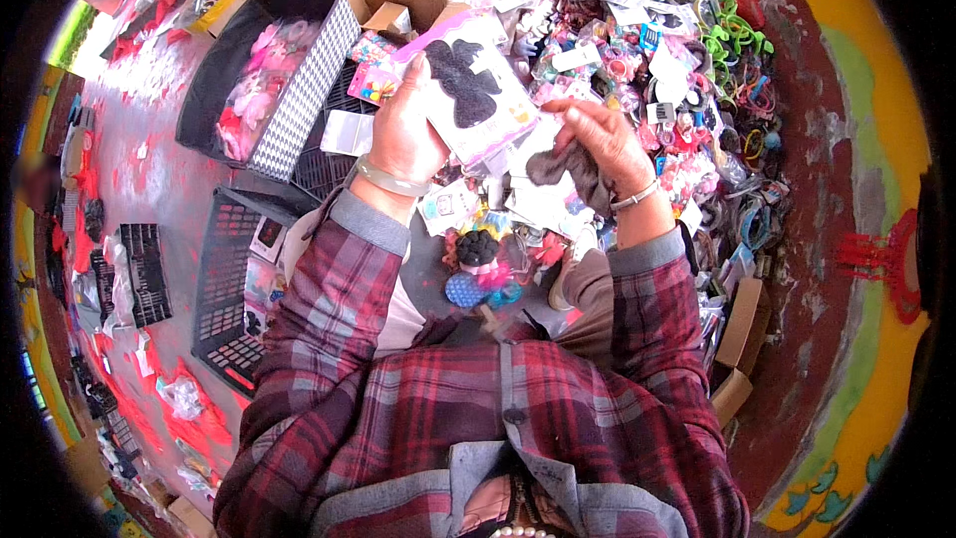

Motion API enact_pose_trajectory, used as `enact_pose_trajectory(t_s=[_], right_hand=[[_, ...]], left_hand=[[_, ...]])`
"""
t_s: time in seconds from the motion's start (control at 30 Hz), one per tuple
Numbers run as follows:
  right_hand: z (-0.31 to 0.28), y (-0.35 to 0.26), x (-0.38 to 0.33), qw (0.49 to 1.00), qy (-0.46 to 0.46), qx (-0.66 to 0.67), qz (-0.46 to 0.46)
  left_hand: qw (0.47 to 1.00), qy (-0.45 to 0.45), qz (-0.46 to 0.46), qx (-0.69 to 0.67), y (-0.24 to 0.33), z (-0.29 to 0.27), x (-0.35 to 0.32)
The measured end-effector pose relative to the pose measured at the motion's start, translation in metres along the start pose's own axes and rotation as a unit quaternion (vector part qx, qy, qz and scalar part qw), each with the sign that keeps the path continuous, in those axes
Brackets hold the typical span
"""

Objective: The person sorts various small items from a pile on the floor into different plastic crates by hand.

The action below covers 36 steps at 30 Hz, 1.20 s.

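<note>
My left hand [406,139] grips a white and pink packaging card [506,122] by its left edge, thumb on the front. On the card's face sits a fuzzy black hair bow [465,85]. My right hand [609,147] is closed, with thumb and forefinger pinched close to the card's right corner. From under its fingers hangs a dark brown fabric hair bow [578,171]. Whether the fingertips touch the card I cannot tell. Below the card, near my knees, lie a black scrunchie-like piece [478,247] and a blue dotted piece [465,289].
A large heap of packaged hair accessories [597,65] spreads ahead and to the right, with green hair clips [732,35] at its edge. To the left stand a houndstooth bin [299,90] of pink items and a black plastic crate [224,279]. Cardboard boxes [742,329] stand at right.
</note>
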State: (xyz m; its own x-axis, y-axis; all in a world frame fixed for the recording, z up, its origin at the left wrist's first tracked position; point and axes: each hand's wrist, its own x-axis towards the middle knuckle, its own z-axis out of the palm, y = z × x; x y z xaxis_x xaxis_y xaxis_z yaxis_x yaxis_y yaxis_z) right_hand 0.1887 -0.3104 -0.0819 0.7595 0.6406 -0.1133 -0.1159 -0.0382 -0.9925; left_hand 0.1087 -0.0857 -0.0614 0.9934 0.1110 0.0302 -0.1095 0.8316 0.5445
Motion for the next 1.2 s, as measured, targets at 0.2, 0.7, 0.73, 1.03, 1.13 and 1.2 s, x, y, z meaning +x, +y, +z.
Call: enact_pose_trajectory(t_s=[0.2, 0.7, 0.73, 1.03, 1.13, 1.2], right_hand=[[0.034, 0.010, -0.012, 0.993, -0.089, 0.075, -0.011], [0.074, 0.005, -0.060, 0.992, -0.008, -0.072, -0.107], [0.075, 0.007, -0.061, 0.993, -0.005, -0.083, -0.084], [0.068, 0.064, -0.062, 0.978, 0.157, 0.006, 0.139], [0.074, 0.074, -0.056, 0.976, 0.137, 0.026, 0.166], [0.072, 0.085, -0.052, 0.973, 0.143, 0.027, 0.181]], left_hand=[[0.999, -0.032, -0.008, 0.018, -0.010, 0.004, -0.008], [0.878, 0.045, 0.095, 0.468, 0.136, -0.032, -0.106], [0.872, 0.089, 0.137, 0.462, 0.160, -0.053, -0.125], [0.834, 0.492, 0.115, 0.224, 0.221, -0.293, -0.374], [0.801, 0.578, 0.115, 0.104, 0.183, -0.345, -0.401], [0.804, 0.583, 0.073, 0.095, 0.163, -0.378, -0.405]])
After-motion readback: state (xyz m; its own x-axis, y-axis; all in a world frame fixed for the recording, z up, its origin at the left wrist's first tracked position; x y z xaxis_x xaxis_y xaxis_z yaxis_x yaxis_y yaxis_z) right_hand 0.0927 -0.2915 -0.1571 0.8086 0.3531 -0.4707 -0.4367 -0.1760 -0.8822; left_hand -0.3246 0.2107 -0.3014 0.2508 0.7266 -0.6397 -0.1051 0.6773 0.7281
